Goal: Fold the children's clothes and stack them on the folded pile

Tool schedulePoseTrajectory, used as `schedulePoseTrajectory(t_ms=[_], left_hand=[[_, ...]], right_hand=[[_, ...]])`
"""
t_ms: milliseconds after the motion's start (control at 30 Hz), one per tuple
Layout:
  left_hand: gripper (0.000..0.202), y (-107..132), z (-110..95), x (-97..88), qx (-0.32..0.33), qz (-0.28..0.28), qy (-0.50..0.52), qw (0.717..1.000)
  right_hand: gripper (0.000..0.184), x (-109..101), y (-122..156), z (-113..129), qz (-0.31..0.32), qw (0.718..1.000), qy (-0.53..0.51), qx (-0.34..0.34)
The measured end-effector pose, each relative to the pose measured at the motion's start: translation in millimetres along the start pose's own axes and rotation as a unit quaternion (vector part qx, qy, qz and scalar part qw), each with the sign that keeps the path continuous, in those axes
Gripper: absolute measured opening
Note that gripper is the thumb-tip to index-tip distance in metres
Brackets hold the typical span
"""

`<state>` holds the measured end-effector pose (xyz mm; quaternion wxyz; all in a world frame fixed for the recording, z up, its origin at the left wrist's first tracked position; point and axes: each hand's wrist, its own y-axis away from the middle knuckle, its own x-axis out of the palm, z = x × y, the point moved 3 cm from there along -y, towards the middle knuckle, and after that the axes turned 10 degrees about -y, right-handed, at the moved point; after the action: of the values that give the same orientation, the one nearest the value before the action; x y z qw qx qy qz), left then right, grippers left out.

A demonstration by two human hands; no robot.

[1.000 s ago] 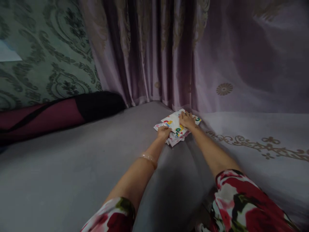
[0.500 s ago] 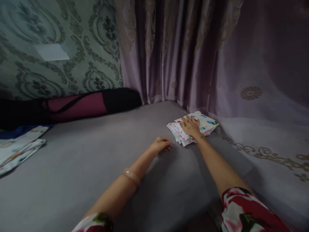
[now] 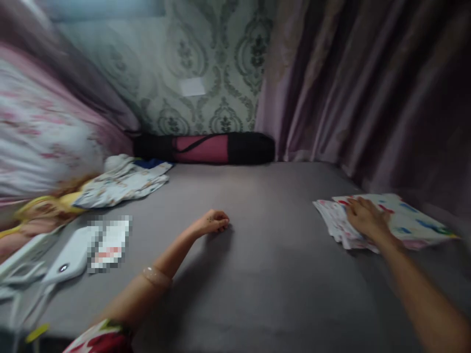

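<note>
So, watching from my end of the feed, the big change is on the left: a second ago the left grip (image 3: 214,222) was pinching the edge of the stack (image 3: 408,215), and now it's well apart from it, over the middle of the bed (image 3: 272,274). Fingers are loosely curled in, nothing in them that I can see. The shadow makes me think it's hovering rather than resting, but I wouldn't swear to it.

The right grip (image 3: 366,215) hasn't left the stack, palm down with fingers spread wide, pressing rather than pinching. Stack's on the bed near the curtain (image 3: 305,88), edges kinda uneven. I read that as one side steadying the pile while the other is free.

My view also swung left, so the cloth (image 3: 125,184) shows fully now, with the doll (image 3: 40,213) just beside it
</note>
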<state>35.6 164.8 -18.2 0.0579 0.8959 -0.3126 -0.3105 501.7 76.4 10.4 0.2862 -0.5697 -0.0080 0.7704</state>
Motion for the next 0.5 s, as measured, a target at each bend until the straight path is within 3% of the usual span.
schedulePoseTrajectory(t_ms=[133, 233, 367, 500], left_hand=[[0.023, 25.2, 26.3, -32.3, -0.034, -0.061, -0.008, 0.998], [0.023, 37.4, 41.3, -47.7, -0.051, -0.083, -0.005, 0.995], [0.022, 50.0, 60.4, -69.7, -0.077, -0.113, -0.013, 0.99], [0.019, 67.4, 78.0, -102.5, -0.098, -0.162, -0.016, 0.982]], right_hand=[[0.066, 33.1, -0.2, 13.6, -0.051, 0.995, -0.018, -0.079], [0.061, 64.0, 16.3, 50.0, 0.003, 0.983, -0.072, -0.168], [0.053, 95.2, 57.9, 103.6, 0.105, 0.943, -0.132, -0.288], [0.049, 114.5, 88.3, 124.3, 0.121, 0.917, -0.144, -0.352]])
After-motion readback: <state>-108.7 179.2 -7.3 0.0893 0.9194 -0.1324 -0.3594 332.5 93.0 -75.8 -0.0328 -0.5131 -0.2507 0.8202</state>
